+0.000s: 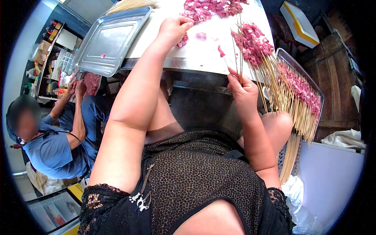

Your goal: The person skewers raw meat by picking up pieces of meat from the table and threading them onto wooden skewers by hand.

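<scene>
My left hand (174, 30) reaches over the white work surface (152, 43), fingers pinched beside the raw meat pile (201, 11); what is between the fingertips is too small to tell. Several thin bamboo skewers (236, 53) stand upright in my right hand (243, 88), closed around their lower parts. One of them leans left with a small meat piece (221, 51) at its tip. Just right of this hand, a bunch of loaded meat skewers (254, 43) lies at the table's edge. Small meat scraps (201, 36) lie between the hands.
An empty-looking metal tray (111, 41) sits at the left, near bare skewers (133, 5). More meat skewers (299, 88) fill a tray at the right, with bare sticks (290, 156) below. A seated person (55, 152) in blue works at the left, hands near meat.
</scene>
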`<state>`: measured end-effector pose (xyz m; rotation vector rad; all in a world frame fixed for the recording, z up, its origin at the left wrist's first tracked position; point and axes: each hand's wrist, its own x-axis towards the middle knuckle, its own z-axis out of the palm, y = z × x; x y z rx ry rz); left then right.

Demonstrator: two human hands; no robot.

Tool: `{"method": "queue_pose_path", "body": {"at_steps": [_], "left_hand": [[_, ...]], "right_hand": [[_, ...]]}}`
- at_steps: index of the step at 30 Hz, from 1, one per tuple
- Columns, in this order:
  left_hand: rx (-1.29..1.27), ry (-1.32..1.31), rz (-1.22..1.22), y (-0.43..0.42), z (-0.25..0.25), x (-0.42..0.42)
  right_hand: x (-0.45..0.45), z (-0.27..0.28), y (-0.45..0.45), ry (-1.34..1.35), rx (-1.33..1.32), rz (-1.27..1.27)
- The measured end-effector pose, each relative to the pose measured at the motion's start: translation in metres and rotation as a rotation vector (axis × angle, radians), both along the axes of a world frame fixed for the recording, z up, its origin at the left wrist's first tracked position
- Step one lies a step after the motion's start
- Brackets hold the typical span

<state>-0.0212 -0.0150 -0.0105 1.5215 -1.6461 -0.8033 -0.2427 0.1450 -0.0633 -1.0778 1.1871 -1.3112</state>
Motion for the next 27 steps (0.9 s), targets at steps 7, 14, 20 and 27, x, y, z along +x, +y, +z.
{"method": "queue_pose_path", "body": {"at_steps": [7,14,20,27], "left_hand": [[-0.331,-0.478,-0.23,-0.003,-0.013,-0.023],[-0.065,-0.406,-0.208,0.006,0.001,-0.021],[0.237,0.352,-0.092,0.012,0.017,-0.006],[0.198,0.843,-0.083,0.008,0.016,0.01]], "right_hand": [[-0.003,-0.004,-0.002,-0.031,-0.063,-0.037],[-0.006,-0.002,0.0,-0.015,-0.057,-0.028],[-0.006,0.0,0.001,-0.004,-0.014,0.059],[-0.006,-0.004,-0.001,0.12,0.073,0.106]]}}
